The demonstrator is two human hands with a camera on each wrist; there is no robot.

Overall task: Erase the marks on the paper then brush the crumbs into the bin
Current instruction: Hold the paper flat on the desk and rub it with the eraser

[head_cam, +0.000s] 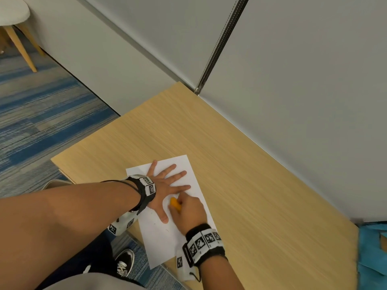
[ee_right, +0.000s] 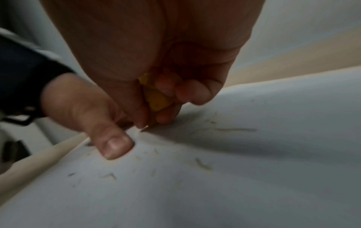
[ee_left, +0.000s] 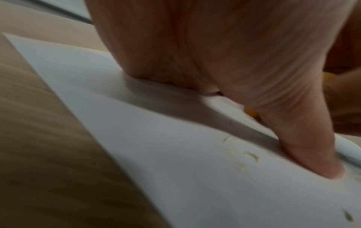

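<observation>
A white sheet of paper (head_cam: pixel 192 174) lies on the wooden table (head_cam: pixel 261 195), its near corner hanging over the front edge. My left hand (head_cam: pixel 167 185) presses flat on the paper with fingers spread. My right hand (head_cam: pixel 188 210) grips a yellow eraser (head_cam: pixel 175 204) and holds its tip against the paper beside the left thumb. In the right wrist view the eraser (ee_right: pixel 156 98) sits between thumb and fingers, and a faint pencil mark (ee_right: pixel 236 129) and eraser crumbs (ee_right: pixel 203 164) lie on the sheet. Crumbs (ee_left: pixel 252 155) also show in the left wrist view by the left thumb (ee_left: pixel 304 146).
A grey wall (head_cam: pixel 293 80) runs along the table's far edge. Something blue (head_cam: pixel 370 248) sits at the table's right end. Blue carpet (head_cam: pixel 41 122) and a chair leg (head_cam: pixel 21 49) lie to the left; my shoe (head_cam: pixel 125 262) is below the table edge.
</observation>
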